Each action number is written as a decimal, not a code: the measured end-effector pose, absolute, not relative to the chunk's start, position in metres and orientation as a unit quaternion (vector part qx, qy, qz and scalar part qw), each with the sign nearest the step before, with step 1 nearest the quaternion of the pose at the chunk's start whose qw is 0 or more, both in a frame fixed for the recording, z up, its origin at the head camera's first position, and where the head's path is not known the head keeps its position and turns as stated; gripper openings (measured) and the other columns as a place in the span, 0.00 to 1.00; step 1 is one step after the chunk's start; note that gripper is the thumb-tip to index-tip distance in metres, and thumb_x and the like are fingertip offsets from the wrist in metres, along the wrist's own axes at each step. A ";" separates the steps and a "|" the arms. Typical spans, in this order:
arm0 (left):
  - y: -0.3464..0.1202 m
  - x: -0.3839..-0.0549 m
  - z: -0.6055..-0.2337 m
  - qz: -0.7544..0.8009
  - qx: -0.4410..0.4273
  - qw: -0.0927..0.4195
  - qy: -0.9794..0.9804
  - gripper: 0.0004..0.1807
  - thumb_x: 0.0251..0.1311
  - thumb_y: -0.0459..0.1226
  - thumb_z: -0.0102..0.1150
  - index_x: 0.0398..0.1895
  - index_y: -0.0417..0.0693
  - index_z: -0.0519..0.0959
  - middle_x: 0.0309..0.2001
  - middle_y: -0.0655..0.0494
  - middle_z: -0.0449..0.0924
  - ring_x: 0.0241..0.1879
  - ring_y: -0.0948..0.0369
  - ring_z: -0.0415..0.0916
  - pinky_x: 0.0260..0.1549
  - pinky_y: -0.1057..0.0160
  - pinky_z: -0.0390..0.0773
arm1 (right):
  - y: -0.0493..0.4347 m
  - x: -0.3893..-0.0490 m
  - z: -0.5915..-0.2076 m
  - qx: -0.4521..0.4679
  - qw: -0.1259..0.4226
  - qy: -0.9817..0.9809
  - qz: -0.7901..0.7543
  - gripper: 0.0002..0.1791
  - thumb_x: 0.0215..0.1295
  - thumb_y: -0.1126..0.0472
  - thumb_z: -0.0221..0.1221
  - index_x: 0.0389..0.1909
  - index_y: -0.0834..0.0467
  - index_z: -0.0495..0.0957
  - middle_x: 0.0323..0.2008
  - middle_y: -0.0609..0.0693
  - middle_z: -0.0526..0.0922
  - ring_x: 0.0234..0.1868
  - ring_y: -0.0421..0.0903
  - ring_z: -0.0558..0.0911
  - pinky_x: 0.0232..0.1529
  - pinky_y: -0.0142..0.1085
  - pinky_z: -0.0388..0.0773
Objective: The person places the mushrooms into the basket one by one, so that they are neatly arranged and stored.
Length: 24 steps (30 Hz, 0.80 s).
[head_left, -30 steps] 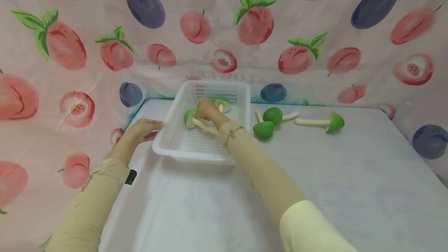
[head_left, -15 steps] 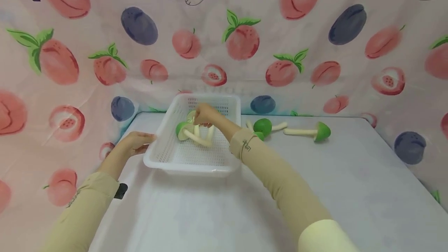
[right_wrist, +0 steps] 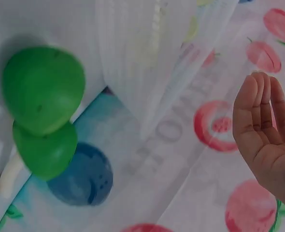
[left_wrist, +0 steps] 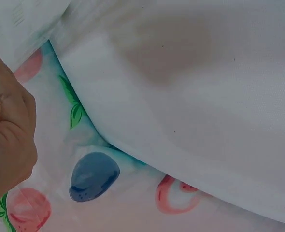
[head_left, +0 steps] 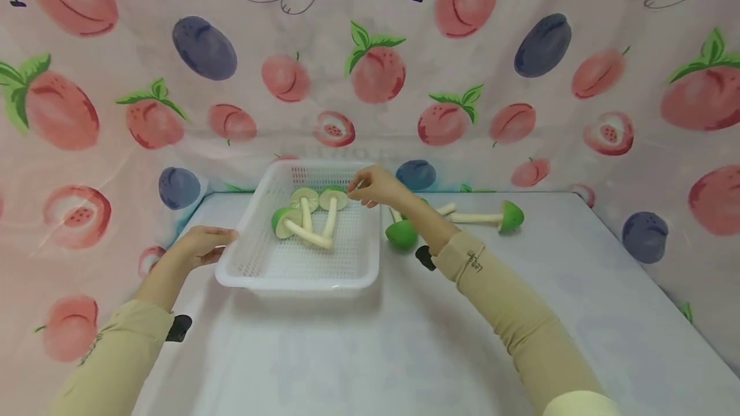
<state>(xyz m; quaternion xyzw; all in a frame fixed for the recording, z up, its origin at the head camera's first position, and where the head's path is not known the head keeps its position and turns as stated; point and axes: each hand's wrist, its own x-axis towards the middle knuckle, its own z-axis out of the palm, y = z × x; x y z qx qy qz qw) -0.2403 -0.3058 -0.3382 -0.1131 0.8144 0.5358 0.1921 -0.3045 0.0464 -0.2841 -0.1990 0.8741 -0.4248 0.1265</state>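
A white plastic basket with perforated walls stands on the table. Inside lie three toy mushrooms with green caps and pale stems: a left one, a middle one and a right one. My left hand touches the basket's left rim with its fingers extended; in the left wrist view, the hand shows at the edge. Above the basket's far right rim is my right hand. In the right wrist view this hand has relaxed, slightly bent fingers and holds nothing.
Right of the basket, a green-capped mushroom lies beside another one, partly hidden by my right forearm. Farther right rests one more mushroom. A fruit-printed cloth hangs behind the white table.
My right hand has let go of a mushroom in the basket, risen and moved right to the rim. The left hand has stayed at the left rim. The head view has shifted.
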 end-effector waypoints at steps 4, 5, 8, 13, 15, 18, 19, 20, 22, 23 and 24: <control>-0.304 -0.243 -0.335 0.530 -0.107 0.192 0.819 0.32 0.65 0.39 0.53 0.63 0.23 0.58 0.27 0.68 0.73 0.28 0.72 0.74 0.31 0.73 0.79 | 0.075 -0.302 -0.279 -0.184 0.111 0.876 -0.431 0.13 0.64 0.60 0.59 0.47 0.62 0.79 0.32 0.54 0.80 0.34 0.46 0.80 0.38 0.36 0.81; -0.304 -0.243 -0.335 0.532 -0.104 0.193 0.817 0.33 0.65 0.39 0.53 0.64 0.23 0.57 0.27 0.69 0.73 0.28 0.73 0.74 0.31 0.74 0.79 | 0.081 -0.302 -0.279 -0.179 0.107 0.878 -0.430 0.13 0.64 0.60 0.59 0.47 0.62 0.79 0.32 0.53 0.80 0.34 0.46 0.80 0.37 0.36 0.81; -0.303 -0.244 -0.335 0.536 -0.100 0.196 0.815 0.34 0.66 0.39 0.52 0.65 0.23 0.55 0.26 0.70 0.73 0.27 0.73 0.75 0.32 0.74 0.79 | 0.100 -0.301 -0.281 -0.164 0.101 0.882 -0.430 0.13 0.64 0.61 0.59 0.46 0.64 0.78 0.30 0.53 0.80 0.31 0.44 0.80 0.35 0.33 0.81; -0.304 -0.244 -0.339 0.531 -0.105 0.199 0.817 0.35 0.66 0.39 0.52 0.66 0.23 0.53 0.26 0.70 0.73 0.28 0.73 0.74 0.31 0.74 0.79 | 0.130 -0.305 -0.294 -0.134 0.107 0.884 -0.435 0.14 0.64 0.62 0.58 0.46 0.66 0.77 0.23 0.49 0.76 0.27 0.43 0.78 0.31 0.31 0.78; -0.307 -0.243 -0.340 0.526 -0.109 0.201 0.819 0.35 0.66 0.40 0.52 0.67 0.24 0.53 0.27 0.69 0.73 0.28 0.73 0.74 0.31 0.74 0.79 | 0.141 -0.307 -0.301 -0.126 0.113 0.884 -0.435 0.15 0.65 0.62 0.58 0.47 0.67 0.77 0.23 0.48 0.76 0.26 0.43 0.77 0.30 0.30 0.77; -0.310 -0.242 -0.340 0.517 -0.117 0.203 0.823 0.35 0.66 0.41 0.52 0.67 0.26 0.53 0.27 0.69 0.72 0.29 0.72 0.72 0.31 0.74 0.78 | 0.155 -0.309 -0.312 -0.117 0.123 0.884 -0.436 0.16 0.65 0.62 0.57 0.49 0.68 0.76 0.28 0.54 0.78 0.27 0.44 0.76 0.28 0.29 0.77; -0.311 -0.242 -0.340 0.517 -0.117 0.204 0.823 0.35 0.66 0.41 0.52 0.67 0.26 0.53 0.27 0.69 0.72 0.29 0.72 0.72 0.31 0.74 0.78 | 0.160 -0.309 -0.316 -0.116 0.125 0.883 -0.438 0.16 0.65 0.62 0.57 0.49 0.69 0.75 0.31 0.56 0.79 0.28 0.43 0.77 0.29 0.29 0.77; -0.311 -0.242 -0.340 0.516 -0.117 0.205 0.823 0.36 0.66 0.40 0.52 0.67 0.26 0.53 0.27 0.70 0.72 0.29 0.72 0.72 0.31 0.74 0.78 | 0.165 -0.310 -0.319 -0.112 0.126 0.884 -0.437 0.17 0.65 0.62 0.57 0.50 0.69 0.75 0.33 0.57 0.80 0.30 0.43 0.78 0.30 0.29 0.78; -0.311 -0.242 -0.339 0.519 -0.117 0.207 0.821 0.35 0.66 0.40 0.52 0.67 0.25 0.52 0.26 0.70 0.73 0.28 0.72 0.72 0.31 0.74 0.79 | 0.175 -0.311 -0.325 -0.106 0.131 0.884 -0.436 0.17 0.66 0.62 0.56 0.50 0.70 0.74 0.37 0.59 0.80 0.31 0.43 0.78 0.31 0.30 0.78; -0.311 -0.242 -0.339 0.520 -0.116 0.209 0.820 0.35 0.66 0.40 0.52 0.67 0.25 0.52 0.26 0.70 0.73 0.28 0.73 0.73 0.31 0.74 0.79 | 0.181 -0.311 -0.328 -0.103 0.133 0.884 -0.435 0.18 0.66 0.62 0.56 0.51 0.70 0.74 0.38 0.59 0.80 0.31 0.43 0.78 0.32 0.30 0.78; -0.310 -0.243 -0.339 0.522 -0.113 0.211 0.819 0.35 0.66 0.40 0.51 0.67 0.25 0.52 0.26 0.70 0.73 0.28 0.73 0.73 0.31 0.74 0.79 | 0.186 -0.311 -0.331 -0.099 0.136 0.884 -0.435 0.18 0.66 0.62 0.56 0.51 0.70 0.73 0.38 0.59 0.80 0.31 0.43 0.78 0.32 0.30 0.78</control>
